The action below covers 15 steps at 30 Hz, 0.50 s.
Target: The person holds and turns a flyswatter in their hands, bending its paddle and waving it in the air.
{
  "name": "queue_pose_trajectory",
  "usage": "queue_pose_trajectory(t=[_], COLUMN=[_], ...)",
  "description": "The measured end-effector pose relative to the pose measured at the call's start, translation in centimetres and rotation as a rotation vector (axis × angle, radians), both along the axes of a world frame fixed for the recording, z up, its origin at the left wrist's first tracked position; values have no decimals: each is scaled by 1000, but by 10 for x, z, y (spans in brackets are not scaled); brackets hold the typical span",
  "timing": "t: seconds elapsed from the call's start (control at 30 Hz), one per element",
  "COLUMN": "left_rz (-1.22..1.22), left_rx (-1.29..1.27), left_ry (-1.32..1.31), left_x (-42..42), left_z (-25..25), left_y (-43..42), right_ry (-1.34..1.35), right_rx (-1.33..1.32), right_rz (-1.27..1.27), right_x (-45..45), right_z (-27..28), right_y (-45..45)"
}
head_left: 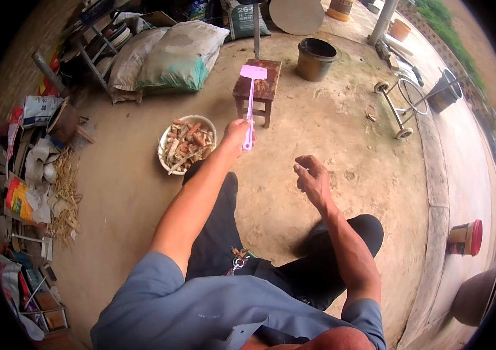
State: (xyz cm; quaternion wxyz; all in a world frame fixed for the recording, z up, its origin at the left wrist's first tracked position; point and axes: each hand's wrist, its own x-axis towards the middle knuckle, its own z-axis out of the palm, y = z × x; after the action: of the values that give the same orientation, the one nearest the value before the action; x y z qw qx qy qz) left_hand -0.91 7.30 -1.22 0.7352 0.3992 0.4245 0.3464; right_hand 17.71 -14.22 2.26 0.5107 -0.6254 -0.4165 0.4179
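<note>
My left hand (237,136) is closed around the handle of a pink fly swatter (251,102). The swatter points away from me, and its flat head overlaps the top of a small dark red wooden stool (265,87) in view; whether it touches the seat I cannot tell. My right hand (314,181) is held above the concrete floor to the right, fingers bent in against the thumb. Something small and pale shows at its thumb tip, too small to name. Left of my left hand, a white basin (162,153) on the floor holds brownish and orange chopped pieces.
Filled sacks (178,55) lie at the back left, and a dark bucket (316,58) stands behind the stool. To the right are a wheeled metal frame (402,108) and a red-lidded tub (465,237). Clutter and straw (64,198) line the left side.
</note>
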Motion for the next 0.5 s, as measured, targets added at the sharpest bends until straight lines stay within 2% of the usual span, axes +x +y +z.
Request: queue_pose_trajectory(t=[0.07, 0.33, 0.5], left_rz=[-15, -38, -43], left_rx=[-4, -59, 123], left_ry=[-58, 16, -71], left_x=[-2, -2, -4], left_z=[-3, 1, 8], left_y=[1, -1, -1], right_ry=[15, 17, 9], right_rx=[4, 41, 23], right_rz=[7, -16, -4], right_x=[0, 1, 5], right_z=[1, -3, -5], right_y=[-1, -2, -1])
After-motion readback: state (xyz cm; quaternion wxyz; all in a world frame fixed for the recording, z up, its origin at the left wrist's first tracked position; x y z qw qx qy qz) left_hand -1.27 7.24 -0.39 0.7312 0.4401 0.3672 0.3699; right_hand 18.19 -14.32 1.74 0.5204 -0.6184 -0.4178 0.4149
